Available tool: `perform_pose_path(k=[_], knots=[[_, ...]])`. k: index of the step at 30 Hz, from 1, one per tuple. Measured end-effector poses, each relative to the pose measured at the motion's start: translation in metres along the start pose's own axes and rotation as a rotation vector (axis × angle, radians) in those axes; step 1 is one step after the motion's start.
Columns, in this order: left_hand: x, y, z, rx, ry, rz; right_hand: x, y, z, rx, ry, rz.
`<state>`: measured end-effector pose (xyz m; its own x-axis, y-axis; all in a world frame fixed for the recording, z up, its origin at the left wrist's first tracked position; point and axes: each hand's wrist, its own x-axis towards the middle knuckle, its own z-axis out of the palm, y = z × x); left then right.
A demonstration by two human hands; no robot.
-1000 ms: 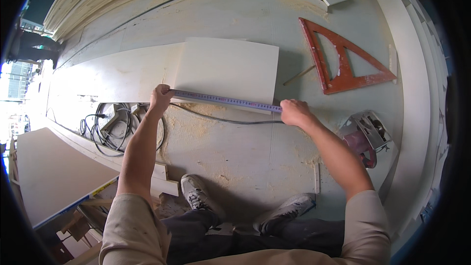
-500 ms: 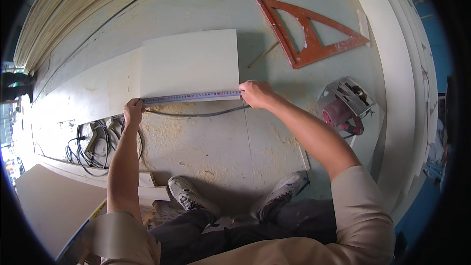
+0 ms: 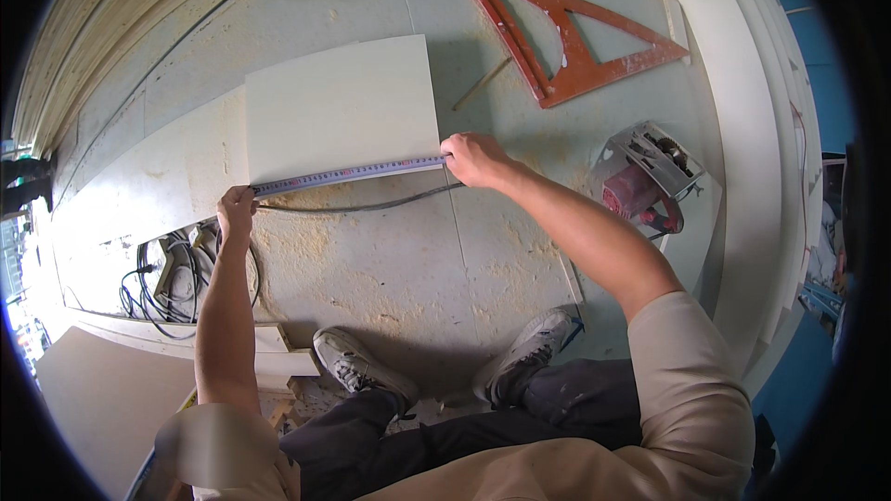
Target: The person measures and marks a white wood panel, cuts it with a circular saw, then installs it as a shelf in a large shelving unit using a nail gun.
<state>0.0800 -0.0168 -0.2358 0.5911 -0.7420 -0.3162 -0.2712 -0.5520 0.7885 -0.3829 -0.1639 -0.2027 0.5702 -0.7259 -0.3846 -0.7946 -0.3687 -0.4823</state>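
A tape measure's blade is stretched along the near edge of a pale rectangular board. My left hand pinches the blade at the board's near left corner. At the near right corner, my right hand is closed around the other end. The tape's case does not show; my fingers cover both ends. Beneath the board's left side lies a longer pale panel, reaching off to the left.
Right of the board lie a large orange triangular square and a red circular saw. Coiled black cables rest at left, near stacked boards. Long timber strips line the far left. Sawdust is scattered over the floor.
The view has shifted slightly, so the whole scene sits a little higher and further left. Both hands keep their hold on the tape measure along the board's edge.
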Motion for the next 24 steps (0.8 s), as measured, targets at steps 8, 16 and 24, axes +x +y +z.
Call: perform_pose_path(k=[8, 16, 24], knots=[[0.007, -0.008, -0.005, 0.005, 0.032, 0.011, -0.002, -0.016, -0.006, 0.034, -0.004, 0.076], [0.002, 0.003, -0.002, -0.035, -0.006, -0.033, -0.005, -0.014, -0.005, 0.029, 0.001, 0.053], [0.001, -0.002, -0.004, 0.005, -0.017, 0.0, -0.005, -0.008, -0.002, 0.01, 0.049, 0.011]])
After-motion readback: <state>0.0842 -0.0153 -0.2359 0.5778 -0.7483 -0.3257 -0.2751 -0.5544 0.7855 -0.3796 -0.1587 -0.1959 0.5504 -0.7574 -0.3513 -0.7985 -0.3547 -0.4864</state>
